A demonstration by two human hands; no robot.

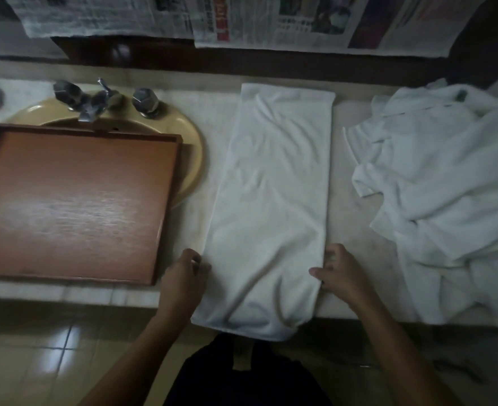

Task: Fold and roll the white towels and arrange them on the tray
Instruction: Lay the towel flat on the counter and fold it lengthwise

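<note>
**Dimly lit, folded towel overhangs front edge of the table**

Blur hides whether the left hand, fingers curled at its left edge, grips it. Opposite, the right hand pinches the right edge, thumb on top. Soft wrinkled strip, between rectangular wooden tray and crumpled towel pile.

One folded white towel; one rumpled heap of white towels, number within unclear. One wooden tray. One sink, two tap knobs, one spout. Two hands: left hand, right hand.
</note>
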